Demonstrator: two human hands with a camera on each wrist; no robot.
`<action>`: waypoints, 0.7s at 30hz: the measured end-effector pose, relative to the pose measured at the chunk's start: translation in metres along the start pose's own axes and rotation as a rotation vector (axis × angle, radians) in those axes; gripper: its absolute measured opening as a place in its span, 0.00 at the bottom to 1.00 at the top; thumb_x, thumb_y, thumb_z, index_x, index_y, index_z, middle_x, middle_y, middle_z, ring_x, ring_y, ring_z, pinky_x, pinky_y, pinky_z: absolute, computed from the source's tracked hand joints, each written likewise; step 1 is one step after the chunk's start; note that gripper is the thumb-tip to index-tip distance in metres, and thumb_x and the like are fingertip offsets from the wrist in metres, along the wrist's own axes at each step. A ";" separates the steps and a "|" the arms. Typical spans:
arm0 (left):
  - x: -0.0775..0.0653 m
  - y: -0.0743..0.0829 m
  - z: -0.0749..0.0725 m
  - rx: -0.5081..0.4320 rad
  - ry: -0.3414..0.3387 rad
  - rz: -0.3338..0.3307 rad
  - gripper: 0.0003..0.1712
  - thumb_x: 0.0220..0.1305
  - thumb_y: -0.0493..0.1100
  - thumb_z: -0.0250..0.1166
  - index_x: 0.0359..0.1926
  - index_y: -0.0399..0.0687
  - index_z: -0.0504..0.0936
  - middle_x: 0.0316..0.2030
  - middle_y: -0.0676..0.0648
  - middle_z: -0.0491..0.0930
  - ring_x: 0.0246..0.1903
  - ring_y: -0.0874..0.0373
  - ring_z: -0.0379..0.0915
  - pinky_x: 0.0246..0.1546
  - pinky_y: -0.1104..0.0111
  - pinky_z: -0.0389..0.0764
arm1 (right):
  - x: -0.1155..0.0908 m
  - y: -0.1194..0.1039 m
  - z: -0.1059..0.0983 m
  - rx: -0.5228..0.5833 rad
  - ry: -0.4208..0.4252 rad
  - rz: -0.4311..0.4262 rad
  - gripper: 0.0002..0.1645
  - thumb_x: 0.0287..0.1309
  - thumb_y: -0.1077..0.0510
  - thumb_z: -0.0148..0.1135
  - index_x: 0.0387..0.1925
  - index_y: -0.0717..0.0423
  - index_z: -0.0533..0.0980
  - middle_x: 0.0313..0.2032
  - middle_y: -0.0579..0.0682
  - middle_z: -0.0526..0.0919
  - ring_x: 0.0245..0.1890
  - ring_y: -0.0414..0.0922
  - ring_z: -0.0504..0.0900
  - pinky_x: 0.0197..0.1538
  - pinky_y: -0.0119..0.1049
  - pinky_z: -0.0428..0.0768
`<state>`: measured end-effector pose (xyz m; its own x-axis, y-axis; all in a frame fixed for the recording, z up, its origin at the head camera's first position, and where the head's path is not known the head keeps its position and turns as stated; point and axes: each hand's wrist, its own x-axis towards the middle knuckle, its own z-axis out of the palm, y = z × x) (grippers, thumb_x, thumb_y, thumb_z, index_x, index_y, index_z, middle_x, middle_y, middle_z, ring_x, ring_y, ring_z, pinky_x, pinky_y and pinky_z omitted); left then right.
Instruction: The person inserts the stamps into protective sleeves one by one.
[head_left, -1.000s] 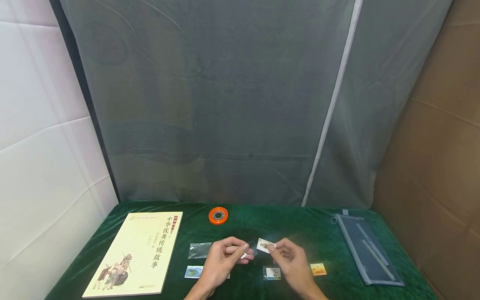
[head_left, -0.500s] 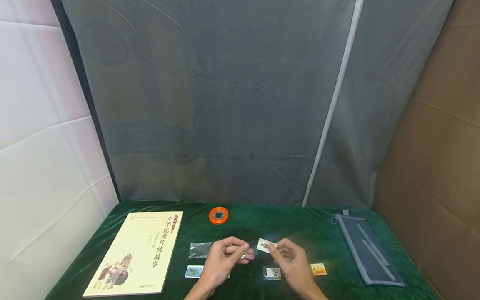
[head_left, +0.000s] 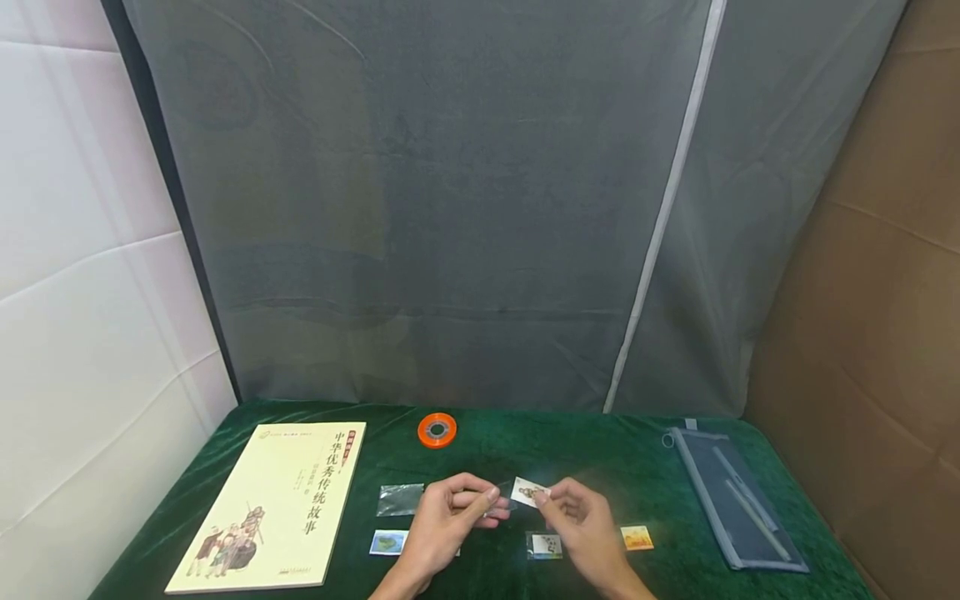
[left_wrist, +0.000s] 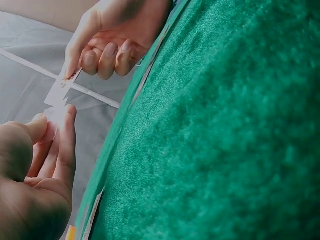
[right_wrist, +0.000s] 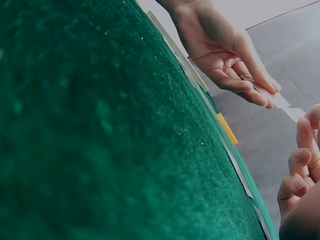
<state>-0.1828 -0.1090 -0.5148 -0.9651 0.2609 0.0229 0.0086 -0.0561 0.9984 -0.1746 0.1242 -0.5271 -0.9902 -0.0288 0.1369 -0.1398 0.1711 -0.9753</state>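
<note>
Between thumb and fingers, my left hand pinches a small clear plastic sleeve. My right hand pinches one edge of a small white stamp-like picture card with a brownish figure on it. Both hands are held above the table, and the card's free end meets the sleeve's edge. Whether that end is inside the sleeve, I cannot tell. Below the right hand lies a panda picture card in a clear sleeve. A blue-green picture card lies left of my left hand, and an orange one right of my right hand.
An empty-looking clear bag lies left of the left hand. Farther back sits an orange tape roll. A cream book lies at the left, a blue mesh pouch at the right, all on green cloth.
The card in my right hand has shifted slightly left, closer to the sleeve in my left hand. Both hands keep their grips; the things on the table stay put.
</note>
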 end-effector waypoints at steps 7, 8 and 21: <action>0.000 -0.001 0.000 -0.003 -0.003 0.014 0.20 0.75 0.43 0.71 0.54 0.28 0.84 0.46 0.32 0.92 0.43 0.50 0.94 0.47 0.61 0.92 | 0.000 0.000 0.001 -0.007 -0.009 0.016 0.11 0.69 0.53 0.74 0.33 0.51 0.83 0.31 0.57 0.90 0.33 0.46 0.90 0.39 0.32 0.83; 0.000 -0.001 0.000 0.001 -0.001 0.011 0.20 0.75 0.44 0.72 0.54 0.29 0.84 0.46 0.33 0.92 0.44 0.48 0.94 0.47 0.62 0.92 | 0.000 0.000 0.001 -0.008 -0.013 0.021 0.10 0.69 0.53 0.74 0.33 0.52 0.83 0.31 0.57 0.91 0.34 0.46 0.90 0.39 0.32 0.84; 0.000 -0.001 -0.002 0.055 0.024 -0.017 0.23 0.65 0.46 0.80 0.55 0.40 0.85 0.45 0.43 0.93 0.45 0.52 0.92 0.48 0.67 0.91 | 0.001 0.004 0.000 0.027 -0.054 0.048 0.09 0.70 0.55 0.73 0.37 0.57 0.84 0.33 0.60 0.90 0.32 0.44 0.89 0.40 0.35 0.87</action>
<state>-0.1836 -0.1108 -0.5162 -0.9711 0.2385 0.0051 0.0056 0.0015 1.0000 -0.1763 0.1249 -0.5310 -0.9940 -0.0743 0.0807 -0.0910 0.1472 -0.9849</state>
